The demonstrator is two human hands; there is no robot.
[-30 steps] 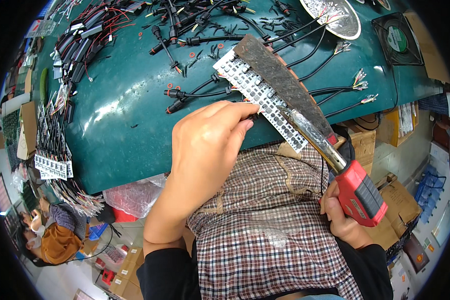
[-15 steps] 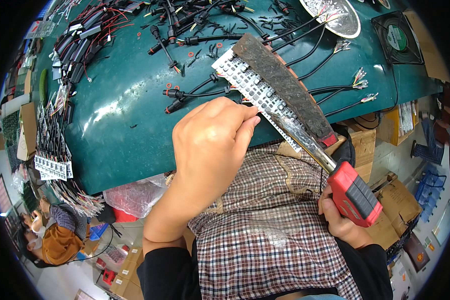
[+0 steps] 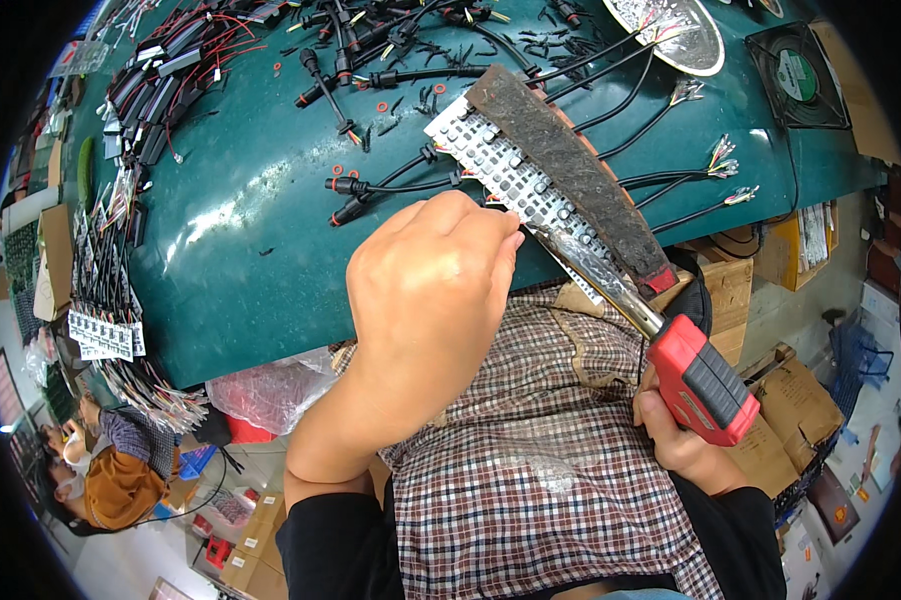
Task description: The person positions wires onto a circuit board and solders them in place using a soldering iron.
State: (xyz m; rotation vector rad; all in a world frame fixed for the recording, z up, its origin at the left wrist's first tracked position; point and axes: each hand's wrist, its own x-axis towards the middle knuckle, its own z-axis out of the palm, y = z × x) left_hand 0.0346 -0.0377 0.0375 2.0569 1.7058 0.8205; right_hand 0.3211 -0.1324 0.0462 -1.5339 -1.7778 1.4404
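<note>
Left hand (image 3: 425, 270) of mine has its thumb and forefinger pressed together at the edge of the white circuit board (image 3: 505, 165); I cannot tell what, if anything, they pinch. My right hand (image 3: 675, 435) wraps the red-and-black handle of a soldering iron (image 3: 705, 380), its metal tip just beside my left fingertips. The board lies at the near edge of the green tabletop (image 3: 250, 280), partly under a dark bar (image 3: 570, 165), with black cables (image 3: 410, 187) at its left.
</note>
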